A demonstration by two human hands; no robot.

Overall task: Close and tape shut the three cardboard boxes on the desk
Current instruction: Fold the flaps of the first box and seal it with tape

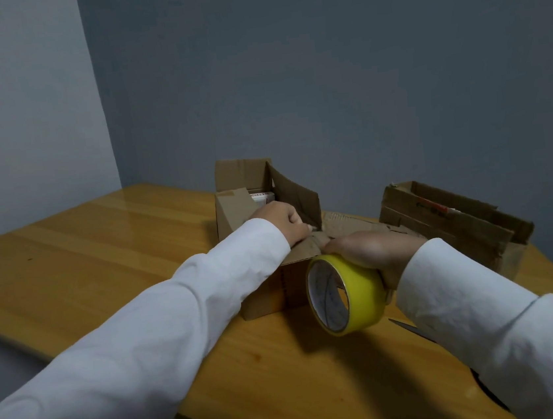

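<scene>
While the right hand [372, 250] grips the yellow tape roll [346, 292], left-hand fingers [299, 225] press curled on the near box [277, 288].

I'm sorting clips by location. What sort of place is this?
Probably a plain room at home or in an office: a wooden desk in the corner of bare grey-blue walls, with cardboard boxes and yellow tape.

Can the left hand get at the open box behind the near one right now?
Probably yes: the left hand already rests beside the open rear box, nothing between them.
</scene>
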